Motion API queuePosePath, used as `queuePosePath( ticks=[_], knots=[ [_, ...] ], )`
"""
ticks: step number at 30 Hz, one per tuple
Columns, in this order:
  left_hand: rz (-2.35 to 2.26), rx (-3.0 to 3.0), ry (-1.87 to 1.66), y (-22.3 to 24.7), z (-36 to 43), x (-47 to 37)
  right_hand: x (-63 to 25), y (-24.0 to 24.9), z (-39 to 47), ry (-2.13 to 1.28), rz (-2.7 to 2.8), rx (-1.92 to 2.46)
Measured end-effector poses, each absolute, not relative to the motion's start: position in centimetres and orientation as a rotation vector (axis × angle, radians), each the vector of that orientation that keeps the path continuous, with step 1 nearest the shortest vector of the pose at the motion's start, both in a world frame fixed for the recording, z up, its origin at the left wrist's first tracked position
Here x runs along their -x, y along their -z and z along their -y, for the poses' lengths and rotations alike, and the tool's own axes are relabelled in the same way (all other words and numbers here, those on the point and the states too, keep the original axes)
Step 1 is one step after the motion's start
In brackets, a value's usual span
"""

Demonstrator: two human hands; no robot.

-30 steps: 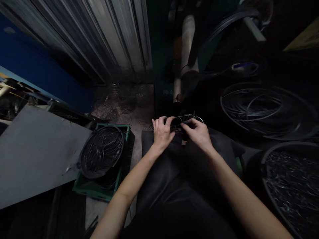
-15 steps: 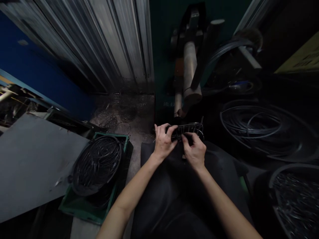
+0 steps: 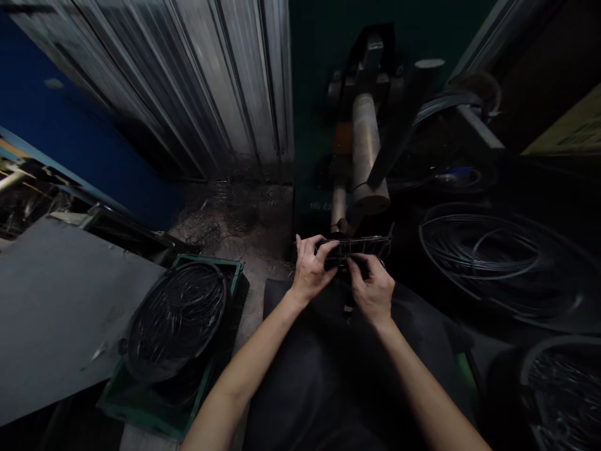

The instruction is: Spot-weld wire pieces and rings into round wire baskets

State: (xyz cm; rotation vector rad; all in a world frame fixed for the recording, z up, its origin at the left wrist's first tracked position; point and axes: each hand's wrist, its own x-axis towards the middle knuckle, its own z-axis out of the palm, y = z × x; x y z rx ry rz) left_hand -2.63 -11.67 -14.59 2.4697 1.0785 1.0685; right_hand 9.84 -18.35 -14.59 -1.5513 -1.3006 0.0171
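Observation:
A small dark wire rack (image 3: 364, 244), made of thin metal rods, is held up between my hands. My left hand (image 3: 312, 266) grips its left end, with the thumb below and the fingers over the top. My right hand (image 3: 374, 287) pinches at its near lower side; what lies between those fingertips is too dark to tell. Just beyond the rack stand the cylindrical metal arms (image 3: 369, 150) of a dark green machine (image 3: 310, 125). The rack's left end is hidden behind my left fingers.
On the left, a green crate (image 3: 141, 401) carries a round black tub (image 3: 181, 319) of wire rings. Coiled wire (image 3: 483, 244) fills a wide basin at right, above a bucket (image 3: 530, 376) of small metal pieces. A grey panel (image 3: 70, 313) juts in from the left. Wire scraps lie on the floor.
The rack has tilted so that its upper side shows more edge-on. Both hands keep their hold and have shifted slightly right. The whole view has moved a little.

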Motion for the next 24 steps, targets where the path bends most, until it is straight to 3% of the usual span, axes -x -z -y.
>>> queuePosePath(
  ticks=[24],
  knots=[
    [-1.105, -2.504, -1.052, 14.3, 10.5, 2.2, -9.9, 14.8, 17.5, 0.001, 1.309, 1.672]
  ],
)
